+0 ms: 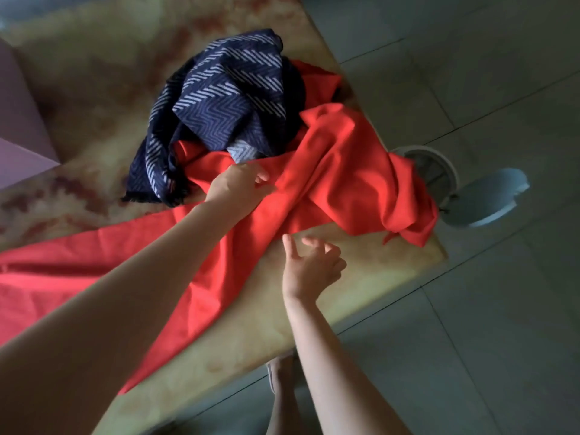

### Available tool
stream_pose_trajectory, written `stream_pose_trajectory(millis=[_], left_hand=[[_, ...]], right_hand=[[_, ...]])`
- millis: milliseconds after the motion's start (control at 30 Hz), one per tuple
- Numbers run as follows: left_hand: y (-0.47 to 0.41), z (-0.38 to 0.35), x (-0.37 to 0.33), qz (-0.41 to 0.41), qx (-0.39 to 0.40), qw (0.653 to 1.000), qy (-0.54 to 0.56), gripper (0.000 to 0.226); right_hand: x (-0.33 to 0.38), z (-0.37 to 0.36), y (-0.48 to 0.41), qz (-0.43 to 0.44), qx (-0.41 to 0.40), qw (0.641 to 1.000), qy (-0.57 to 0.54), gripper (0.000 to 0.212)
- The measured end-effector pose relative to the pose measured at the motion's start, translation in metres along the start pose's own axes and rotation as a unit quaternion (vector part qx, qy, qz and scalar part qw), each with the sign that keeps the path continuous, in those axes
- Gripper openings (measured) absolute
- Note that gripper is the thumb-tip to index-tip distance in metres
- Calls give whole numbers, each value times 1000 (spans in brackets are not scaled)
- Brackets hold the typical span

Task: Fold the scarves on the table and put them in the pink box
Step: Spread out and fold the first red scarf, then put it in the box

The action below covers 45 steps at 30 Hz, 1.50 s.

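Note:
A long red scarf (339,171) lies spread across the yellowish table (361,271), bunched at the right edge and trailing off to the left. A crumpled navy scarf (226,102) with pale zigzag stripes sits on top of it further back. My left hand (241,186) pinches a fold of the red scarf near its middle. My right hand (310,265) hovers just above the table beside the red cloth, fingers spread and loosely bent, holding nothing. A corner of the pink box (22,130) shows at the far left.
The table's right edge runs diagonally close to the red bundle, part of which hangs over it. Below that edge on the tiled floor stands a white round fan base (433,171) and a pale blue bin (489,199). My foot (279,375) shows under the near edge.

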<state>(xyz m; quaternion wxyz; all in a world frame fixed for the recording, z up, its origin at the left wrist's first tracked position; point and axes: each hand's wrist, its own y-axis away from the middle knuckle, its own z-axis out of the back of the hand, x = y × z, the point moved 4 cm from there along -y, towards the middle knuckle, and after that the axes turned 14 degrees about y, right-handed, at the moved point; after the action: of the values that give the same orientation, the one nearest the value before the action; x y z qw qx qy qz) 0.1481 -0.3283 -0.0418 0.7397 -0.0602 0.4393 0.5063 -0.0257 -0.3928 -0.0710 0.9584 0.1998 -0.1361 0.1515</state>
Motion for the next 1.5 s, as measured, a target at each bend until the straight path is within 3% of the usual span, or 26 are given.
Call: stream_pose_trajectory(millis=[200, 333, 400, 533, 700, 767, 867, 1000, 1133, 1267, 1500], left_hand=[[7, 12, 0, -23, -77, 988, -132, 53], [-1, 7, 5, 22, -46, 992, -115, 50], [-6, 7, 5, 48, -29, 995, -86, 47], [-10, 6, -23, -6, -64, 997, 40, 34], [-29, 5, -58, -37, -93, 992, 82, 27], [-38, 4, -60, -9, -92, 993, 77, 28], [-47, -2, -57, 32, -64, 996, 57, 33], [-55, -12, -57, 26, -36, 999, 23, 42], [-66, -13, -69, -37, -75, 986, 143, 26], [-71, 4, -69, -63, -112, 959, 253, 22], [-85, -20, -65, 29, -22, 991, 127, 50]], right_hand=[[28, -15, -5, -156, 69, 979, -115, 32], [20, 5, -3, -161, -30, 937, -308, 21], [-7, 19, -7, -167, -67, 919, -352, 17], [-79, 53, -34, -175, -138, 921, -320, 16], [-125, 76, -63, -172, -141, 922, -318, 16], [-127, 75, -66, -159, -129, 924, -324, 25], [-115, 77, -63, -140, -82, 930, -330, 19], [-119, 61, -60, -196, 2, 906, -375, 25], [-122, 62, -68, -191, -34, 908, -371, 20], [-121, 69, -79, -130, -65, 927, -347, 8], [-120, 62, -81, -118, -72, 911, -388, 19]])
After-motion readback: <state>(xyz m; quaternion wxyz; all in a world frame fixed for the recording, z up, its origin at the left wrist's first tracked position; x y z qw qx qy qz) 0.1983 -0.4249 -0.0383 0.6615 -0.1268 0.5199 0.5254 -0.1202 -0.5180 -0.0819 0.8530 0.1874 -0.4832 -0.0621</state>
